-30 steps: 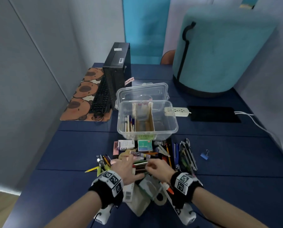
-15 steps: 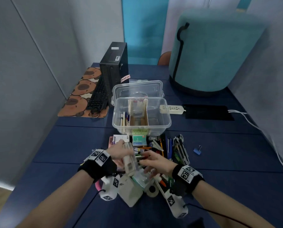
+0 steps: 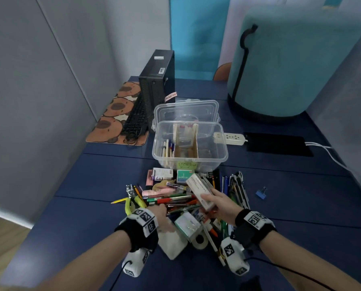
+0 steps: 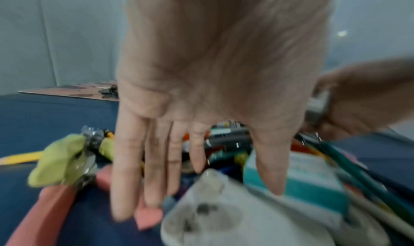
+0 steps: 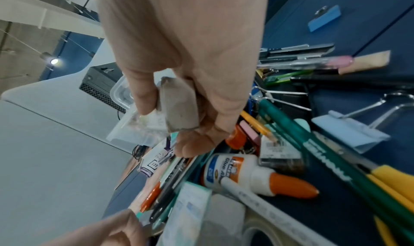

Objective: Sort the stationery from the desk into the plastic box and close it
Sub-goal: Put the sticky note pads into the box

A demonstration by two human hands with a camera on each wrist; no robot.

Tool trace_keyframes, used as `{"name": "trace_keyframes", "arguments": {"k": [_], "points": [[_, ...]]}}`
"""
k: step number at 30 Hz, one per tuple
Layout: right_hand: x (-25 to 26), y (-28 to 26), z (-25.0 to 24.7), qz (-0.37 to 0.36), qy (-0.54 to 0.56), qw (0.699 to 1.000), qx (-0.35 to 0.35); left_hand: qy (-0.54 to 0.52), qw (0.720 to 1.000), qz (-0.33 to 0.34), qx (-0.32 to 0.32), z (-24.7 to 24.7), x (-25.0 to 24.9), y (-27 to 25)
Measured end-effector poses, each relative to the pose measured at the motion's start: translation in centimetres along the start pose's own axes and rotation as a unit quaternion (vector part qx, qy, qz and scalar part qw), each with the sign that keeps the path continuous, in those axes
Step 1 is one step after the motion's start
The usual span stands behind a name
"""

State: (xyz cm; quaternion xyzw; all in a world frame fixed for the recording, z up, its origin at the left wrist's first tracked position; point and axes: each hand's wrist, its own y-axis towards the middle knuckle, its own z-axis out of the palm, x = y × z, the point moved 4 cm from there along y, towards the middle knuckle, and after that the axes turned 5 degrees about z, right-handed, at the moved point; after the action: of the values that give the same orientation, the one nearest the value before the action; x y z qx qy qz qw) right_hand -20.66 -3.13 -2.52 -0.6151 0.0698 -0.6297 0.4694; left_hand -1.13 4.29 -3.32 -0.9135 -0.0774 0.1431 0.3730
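Note:
The clear plastic box (image 3: 223, 152) stands open behind a heap of pens, pencils and small cartons (image 3: 175, 199), its lid (image 3: 185, 110) lying behind it. My right hand (image 3: 209, 198) grips a long whitish carton (image 3: 198, 187) lifted above the heap; its grey end shows between thumb and fingers in the right wrist view (image 5: 179, 108). My left hand (image 3: 161, 210) hovers low over the near left of the heap, fingers straight and empty (image 4: 170, 170). A cardboard divider (image 3: 185, 143) splits the box, with a few pens in the left compartment.
Yellow-handled pliers (image 3: 131, 204) lie left of the heap, a tape roll (image 3: 199, 240) and glue bottle (image 5: 246, 175) at its near side. A blue binder clip (image 3: 261, 194) sits alone to the right. Computer tower (image 3: 157, 85), keyboard (image 3: 135, 120), power strip (image 3: 230, 138) and teal stool (image 3: 290, 66) stand behind.
The long carton, held upright by the left hand half a second ago, is now in the right hand and tilted toward the box. The left hand has let go and dropped back to the heap.

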Motion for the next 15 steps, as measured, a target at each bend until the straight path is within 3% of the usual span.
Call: {"name": "trace_keyframes", "arguments": {"k": [6,11,15], "points": [[-1.0,0.8,1.1,-0.001,0.016,1.0,-0.011,0.057,0.996,-0.021,-0.064,2.5,-1.2,-0.4],[-1.3,0.9,1.4,-0.008,0.029,0.999,-0.013,0.038,0.996,-0.062,-0.057,3.3,-0.7,-0.4],[-0.9,0.5,1.5,-0.016,0.045,0.999,-0.005,0.021,0.998,-0.045,-0.048,2.6,-0.5,-0.6]]}}
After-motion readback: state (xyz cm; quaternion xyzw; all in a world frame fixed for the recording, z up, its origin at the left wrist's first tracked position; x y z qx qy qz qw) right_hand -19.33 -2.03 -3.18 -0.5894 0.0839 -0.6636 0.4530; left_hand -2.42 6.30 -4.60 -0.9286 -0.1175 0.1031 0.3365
